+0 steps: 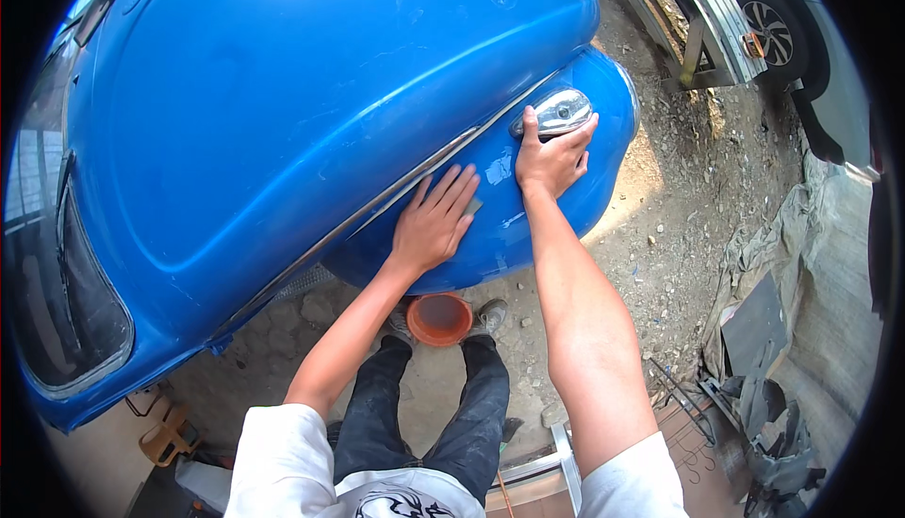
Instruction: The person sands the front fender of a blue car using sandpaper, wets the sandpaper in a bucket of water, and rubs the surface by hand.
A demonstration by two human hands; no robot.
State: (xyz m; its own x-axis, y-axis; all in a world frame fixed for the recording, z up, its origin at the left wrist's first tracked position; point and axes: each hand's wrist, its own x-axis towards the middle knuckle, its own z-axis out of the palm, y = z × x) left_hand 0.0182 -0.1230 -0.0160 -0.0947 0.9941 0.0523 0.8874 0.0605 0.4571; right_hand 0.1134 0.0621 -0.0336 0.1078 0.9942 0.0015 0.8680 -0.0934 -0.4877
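My left hand (436,219) lies flat on the blue front fender (495,242) of a rounded old car. A small grey-green piece (474,207), apparently sandpaper, is pressed under its fingers, mostly hidden by them. Further out on the same fender, my right hand (551,157) grips a chrome lamp housing (563,112), thumb on one side and fingers on the other. Between the hands, a pale bare patch (500,166) breaks the blue paint, and smaller pale marks (512,219) lie nearer me.
The blue hood (297,94) rises at the left, with a windshield (71,292) beyond. An orange bucket of murky liquid (440,318) stands between my shoes. At the right are metal rails (714,16), another car's wheel (771,31) and a crumpled tarp (827,256) on gravelly ground.
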